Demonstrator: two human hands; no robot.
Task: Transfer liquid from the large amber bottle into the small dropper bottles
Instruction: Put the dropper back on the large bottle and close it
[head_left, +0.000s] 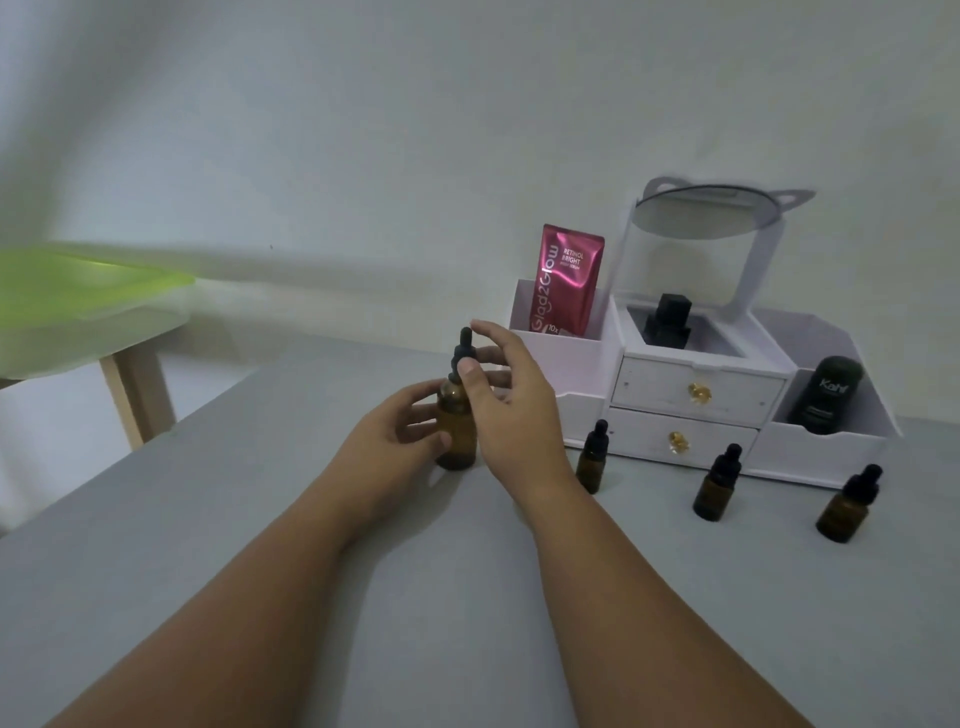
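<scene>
On the grey worktop (467, 597), a little left of centre, the large amber bottle (457, 431) stands upright with its black dropper cap (464, 353) on. The left hand (400, 431) wraps around the bottle's body from the left side, fingers curled against the glass, most likely to keep it from turning or tipping while the cap is worked. The right hand (504, 395) is at the cap from the right: its thumb presses the cap's collar and the fingers arch over and behind the rubber bulb, partly spread, so it reads as a light pinch on the cap rather than a full clench. Judging by this pose, the step in hand is unscrewing the dropper, and no liquid has been moved yet.

Three small dropper bottles (714, 491) stand in a loose row to the right of the right wrist, well apart from the big bottle, all upright and all capped. The nearest (592, 460) sits just beside the right forearm, so a careless sweep of that arm could knock it over. Behind them stands a white organiser (696, 395) with two drawers, holding a pink sachet (569, 280) and a dark tube (826, 397); it plays no part in the step.
</scene>
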